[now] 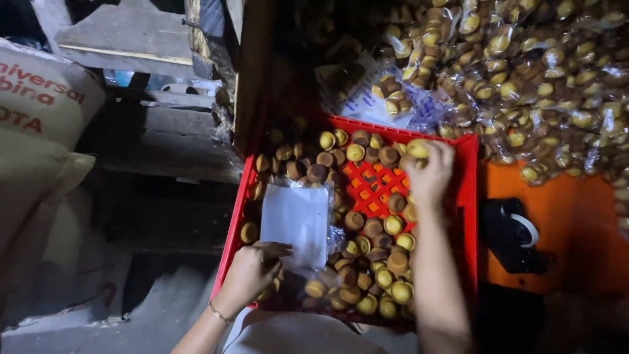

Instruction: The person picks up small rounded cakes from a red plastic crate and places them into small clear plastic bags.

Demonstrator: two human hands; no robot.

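Note:
A red plastic crate [469, 196] sits in front of me, holding several small round yellow-brown cakes [383, 262]. My left hand [252, 272] grips the lower edge of a clear plastic bag [296, 219] held over the crate's left side. My right hand [429, 172] is at the crate's far right corner, fingers closed around a few cakes [417, 149]. The crate's bare mesh floor shows in the middle.
A big heap of bagged cakes [524, 72] fills the upper right. A black tape dispenser [514, 236] lies on an orange surface right of the crate. Printed sacks [39, 98] and wooden boards [124, 39] stand at the left.

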